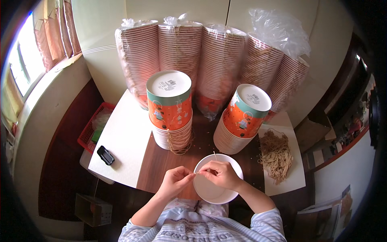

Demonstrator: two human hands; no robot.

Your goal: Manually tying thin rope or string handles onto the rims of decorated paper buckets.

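Just in front of my body, my left hand [175, 180] and my right hand [221, 174] meet with their fingertips pinched together. Between them is a thin pale cord [215, 155], whose end sticks up behind the right hand; most of it is hidden by my fingers. Under my right hand is an open white paper bucket [210, 192], its mouth facing up at the table's near edge. Farther off stand two upside-down stacks of orange and green paper buckets, a left stack [169, 109] and a right stack [244, 117]. Loops of tan cord [180, 141] hang on the left stack's side.
A tangled heap of tan cords [276, 155] lies at the table's right side. Tall plastic-wrapped bucket stacks [219, 60] line the back. A small black tray [105, 155] sits at the left, near a red basket [90, 129]. A cardboard box [93, 209] is below left.
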